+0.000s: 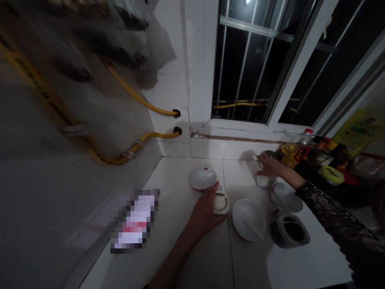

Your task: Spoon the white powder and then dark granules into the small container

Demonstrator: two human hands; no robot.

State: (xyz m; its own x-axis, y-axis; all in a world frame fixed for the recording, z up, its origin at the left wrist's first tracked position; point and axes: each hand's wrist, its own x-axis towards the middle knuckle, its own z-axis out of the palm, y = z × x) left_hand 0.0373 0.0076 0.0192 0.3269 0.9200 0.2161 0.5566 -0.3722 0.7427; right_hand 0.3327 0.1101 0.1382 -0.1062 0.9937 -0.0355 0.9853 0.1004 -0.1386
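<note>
Three bowls (pixel 203 180) (pixel 240 216) (pixel 294 200), two hands (pixel 207 210) (pixel 269 166), one window (pixel 300 66)

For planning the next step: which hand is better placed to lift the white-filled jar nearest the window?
Probably the right hand: it is at that jar; the left hand, farther away, holds another container.

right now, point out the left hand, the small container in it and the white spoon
Left hand (pixel 205 210), head view, back of the hand.
Small container (pixel 220 202), head view, its top.
White spoon (pixel 256 231), head view, its handle.
</note>
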